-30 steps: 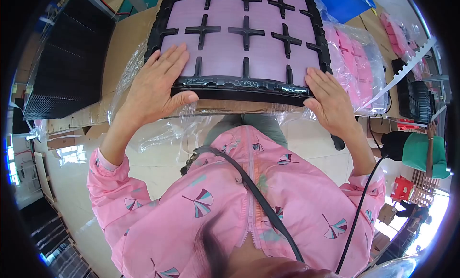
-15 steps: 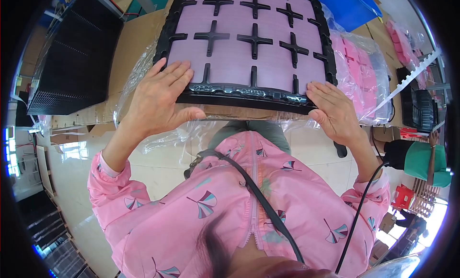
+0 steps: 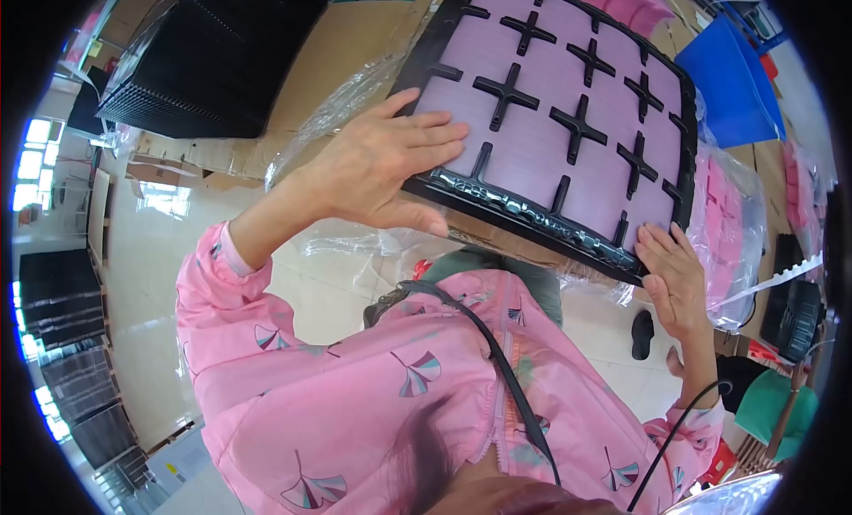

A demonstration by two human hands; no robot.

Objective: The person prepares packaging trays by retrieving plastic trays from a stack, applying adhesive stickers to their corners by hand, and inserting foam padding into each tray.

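Note:
A black plastic tray (image 3: 532, 215) with raised cross-shaped dividers lies at a slant before me. Pinkish-purple material (image 3: 532, 169) shows between the dividers; whether it is one sheet or several pieces, I cannot tell. My left hand (image 3: 377, 165) rests on the tray's near left corner, fingers spread over the rim and thumb stretched along the front. At the near right corner, my right hand (image 3: 676, 280) lies with its fingers extended on top and its thumb against the front edge. Neither hand is wrapped round anything. Clear plastic film (image 3: 351, 102) lies beside the tray.
Stacked black trays (image 3: 209, 62) stand on the cardboard-covered table (image 3: 342, 36) at left. A blue bin (image 3: 732, 80) and pink pieces in clear plastic (image 3: 723, 213) are on the right. Another person in green (image 3: 777, 413) is at the far right.
My view has turned, so the tray now appears farther right and slanted. Both hands remain at its near corners. More of the pink pieces behind the tray shows.

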